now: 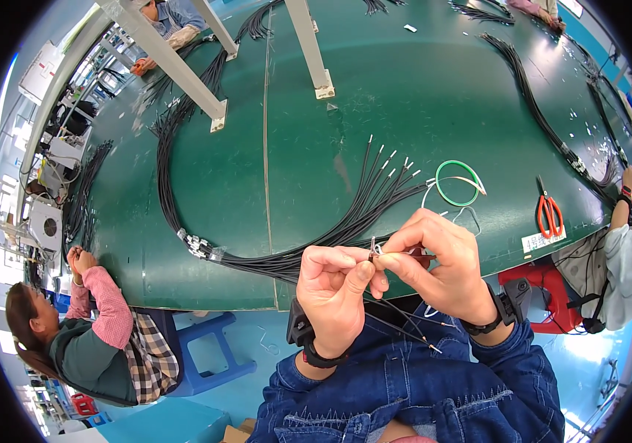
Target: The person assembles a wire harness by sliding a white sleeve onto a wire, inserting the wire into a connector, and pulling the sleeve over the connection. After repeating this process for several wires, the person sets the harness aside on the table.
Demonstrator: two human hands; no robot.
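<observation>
Left hand [337, 292] curled into a loose fist just this side of the green table [316, 162] edge, thumb and forefinger pinching a thin black wire [397, 319] near its tip. Right hand [434, 258] touches it from the right, fingertips pinched on the same wire end; a small metal terminal [373, 245] stands up between the two pinches. Loose ends of the wire hang below the hands, over the lap.

Handling, as judged: wire light, limp, bends freely; terminal small, stiff, likely easy to bend or drop. Best grip is close behind the terminal, on the insulation, as both hands have it.

Beyond the hands, on the table: fanned bundle of black wires [375, 193] with bare metal tips. Right of that fan, a green wire loop [458, 183]; farther right, red-handled scissors [549, 215]. Far across the table, white frame legs [316, 52] and more black harness runs.

Hard to make out: what sits inside the pinch; fingers cover the joint. A dark reddish piece by the right fingertips is unclear. Co-workers at left and right edges are partly cut off.
</observation>
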